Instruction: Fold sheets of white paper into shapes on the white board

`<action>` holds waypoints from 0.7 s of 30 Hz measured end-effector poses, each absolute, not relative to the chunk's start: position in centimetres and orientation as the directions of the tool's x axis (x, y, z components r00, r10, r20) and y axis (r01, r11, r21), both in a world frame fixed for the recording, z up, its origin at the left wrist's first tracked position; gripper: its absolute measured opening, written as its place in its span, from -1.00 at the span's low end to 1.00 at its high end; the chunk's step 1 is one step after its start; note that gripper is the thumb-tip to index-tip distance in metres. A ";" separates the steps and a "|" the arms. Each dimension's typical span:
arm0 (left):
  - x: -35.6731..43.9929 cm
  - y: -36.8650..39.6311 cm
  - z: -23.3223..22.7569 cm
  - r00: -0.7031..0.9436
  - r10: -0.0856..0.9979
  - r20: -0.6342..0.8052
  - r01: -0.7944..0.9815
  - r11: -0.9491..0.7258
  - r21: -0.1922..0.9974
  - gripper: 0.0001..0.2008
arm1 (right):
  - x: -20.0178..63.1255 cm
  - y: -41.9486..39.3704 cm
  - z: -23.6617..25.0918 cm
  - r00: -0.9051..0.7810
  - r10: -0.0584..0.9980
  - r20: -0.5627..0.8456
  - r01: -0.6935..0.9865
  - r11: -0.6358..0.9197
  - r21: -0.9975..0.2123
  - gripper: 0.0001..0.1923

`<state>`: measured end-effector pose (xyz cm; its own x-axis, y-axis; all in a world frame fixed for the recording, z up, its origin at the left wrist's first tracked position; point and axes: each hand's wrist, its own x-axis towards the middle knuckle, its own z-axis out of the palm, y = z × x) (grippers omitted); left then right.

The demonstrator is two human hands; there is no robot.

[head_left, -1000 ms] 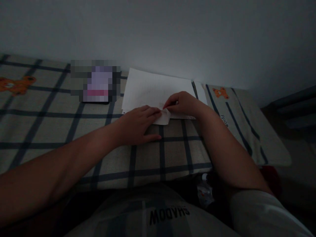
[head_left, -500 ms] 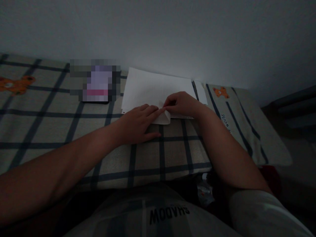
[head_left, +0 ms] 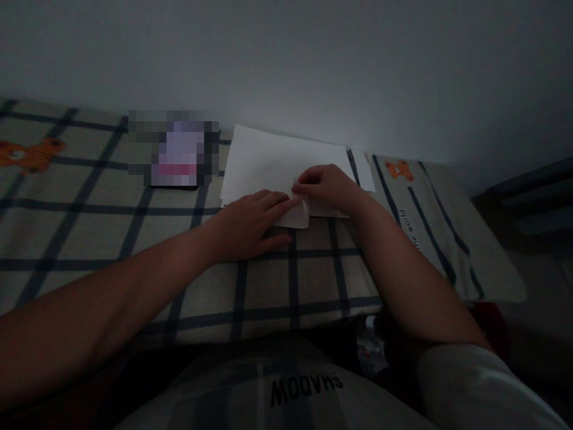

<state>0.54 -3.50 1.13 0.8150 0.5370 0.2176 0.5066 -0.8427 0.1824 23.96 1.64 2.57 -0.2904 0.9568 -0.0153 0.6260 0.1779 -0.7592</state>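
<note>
A small piece of folded white paper (head_left: 297, 218) lies at the front edge of a stack of white sheets (head_left: 273, 158). My left hand (head_left: 250, 224) is spread flat over its left part, fingers pointing right and the thumb apart on the cloth. With thumb and index finger together, my right hand (head_left: 329, 186) pinches the upper edge of the folded paper, just beyond the left fingertips. The left hand hides much of the folded paper.
A checked tablecloth (head_left: 111, 239) with orange bear prints covers the table against a pale wall (head_left: 286, 65). Left of the sheets lies a phone (head_left: 179, 155), partly blurred. A white strip (head_left: 363, 170) rests at their right. Below the table edge shows a clear plastic bottle (head_left: 371, 349).
My right fingertips have shifted slightly left and up along the folded paper's edge. The left hand has stayed nearly still, its thumb drawn slightly inward.
</note>
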 end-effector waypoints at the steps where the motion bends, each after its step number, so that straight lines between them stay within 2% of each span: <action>1: 0.5 -3.3 1.1 0.797 0.545 0.260 0.508 -0.838 0.200 -0.40 | 24.1 1.8 2.5 -0.288 0.958 -0.016 0.580 0.161 -0.799 -0.79; 5: 0.3 -2.8 1.6 0.611 0.645 0.459 0.588 -0.758 0.284 -0.53 | 23.9 1.8 2.4 -0.294 0.956 0.004 0.430 0.136 -0.892 -0.74; 7: 0.2 -2.6 2.1 0.495 0.727 0.476 0.651 -0.673 0.352 -0.56 | 23.5 1.4 2.5 -0.328 0.944 0.026 0.373 0.155 -0.915 -0.73; 10: 0.1 -2.6 2.9 0.427 0.850 0.308 0.707 -0.526 0.472 -0.57 | 22.7 0.9 2.7 -0.396 0.915 0.082 0.319 0.221 -0.922 -0.72; 13: 0.2 -2.8 3.5 0.397 0.911 0.109 0.718 -0.383 0.581 -0.53 | 22.1 0.4 2.8 -0.445 0.888 0.117 0.298 0.270 -0.915 -0.70; 17: 0.3 -2.8 3.8 0.383 0.924 0.001 0.667 -0.277 0.692 -0.60 | 21.6 0.1 2.8 -0.477 0.867 0.148 0.273 0.305 -0.912 -0.75; 21: 0.1 -2.3 3.8 0.414 0.908 -0.061 0.656 -0.251 0.712 -0.69 | 21.3 0.0 2.6 -0.486 0.858 0.166 0.248 0.317 -0.915 -0.74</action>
<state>0.14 -2.32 3.84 0.4142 0.9082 -0.0609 0.6557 -0.2514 0.7119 21.27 -0.05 2.55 -0.4856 0.8583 0.1660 0.2483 0.3175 -0.9152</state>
